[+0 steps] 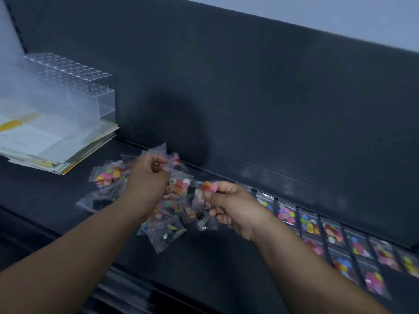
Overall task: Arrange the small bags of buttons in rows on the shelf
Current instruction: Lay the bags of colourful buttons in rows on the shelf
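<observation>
l hand grip pinches left bag by edge, r hand pinches right bag, long axis upright-ish.

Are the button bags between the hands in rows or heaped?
Heaped: the loose bags overlap at mixed angles, unlike the neat rows lying flat to the right.

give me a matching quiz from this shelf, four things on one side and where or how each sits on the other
1 clear rack
2 stack of papers
3 heap of bags
4 rows of bags

A laid flat in lines, right end of shelf
B see-through, holes on top
C jumbled, mid-shelf
D flat, far left, yellow edges

Pairs: 1-B, 2-D, 3-C, 4-A
</observation>
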